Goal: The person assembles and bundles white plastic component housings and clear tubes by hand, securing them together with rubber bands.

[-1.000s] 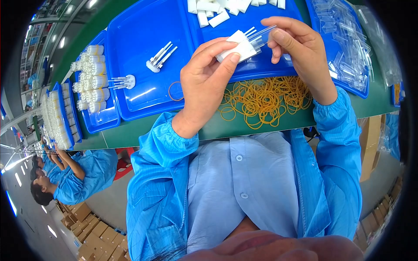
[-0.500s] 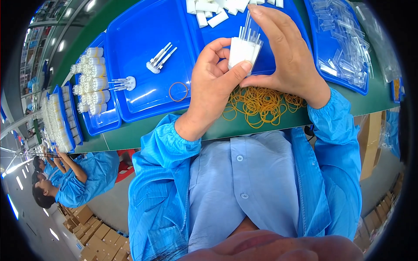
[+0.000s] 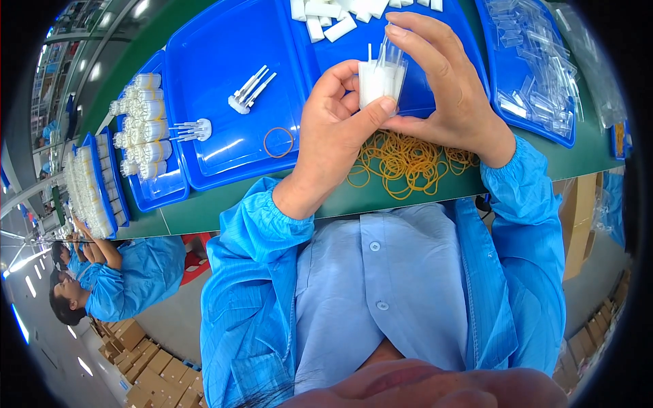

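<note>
My left hand (image 3: 333,115) is closed round a bundle of white pieces (image 3: 373,80), the thumb pressed on its lower front. Thin white rods and a clear plastic sleeve (image 3: 391,54) rise from the bundle's top. My right hand (image 3: 454,88) holds the sleeve by its upper end between the fingertips, its thumb low beside the bundle. Just below the hands lies a heap of yellow rubber bands (image 3: 408,163). How far the sleeve covers the pieces is hard to make out.
Left, a blue tray (image 3: 224,47) holds two white pronged parts (image 3: 239,102) and one rubber band (image 3: 279,156). Beyond it are banded white bundles (image 3: 151,122). White blocks (image 3: 340,28) lie at the back; clear plastic pieces (image 3: 524,61) fill the right tray. Co-workers sit at far left.
The clear sleeve has come lower over the white bundle, and my right fingertips have moved down slightly with it. My left hand has hardly moved.
</note>
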Action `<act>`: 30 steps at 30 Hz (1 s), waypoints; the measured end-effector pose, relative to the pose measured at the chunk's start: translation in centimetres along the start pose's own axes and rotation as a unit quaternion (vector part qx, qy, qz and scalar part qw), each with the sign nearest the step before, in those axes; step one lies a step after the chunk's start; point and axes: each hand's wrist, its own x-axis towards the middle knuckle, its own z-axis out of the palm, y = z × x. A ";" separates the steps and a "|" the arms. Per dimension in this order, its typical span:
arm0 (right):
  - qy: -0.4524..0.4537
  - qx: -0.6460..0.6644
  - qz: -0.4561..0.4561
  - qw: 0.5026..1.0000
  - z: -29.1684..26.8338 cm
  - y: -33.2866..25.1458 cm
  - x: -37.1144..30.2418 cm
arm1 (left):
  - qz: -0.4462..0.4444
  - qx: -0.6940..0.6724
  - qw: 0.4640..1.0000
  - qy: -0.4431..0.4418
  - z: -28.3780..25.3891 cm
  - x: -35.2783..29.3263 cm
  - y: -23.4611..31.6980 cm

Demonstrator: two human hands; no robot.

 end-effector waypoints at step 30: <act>-0.019 0.029 0.005 0.999 -0.2 0.5 -0.2 | -0.044 -0.026 0.998 -0.026 -0.4 0.1 0.2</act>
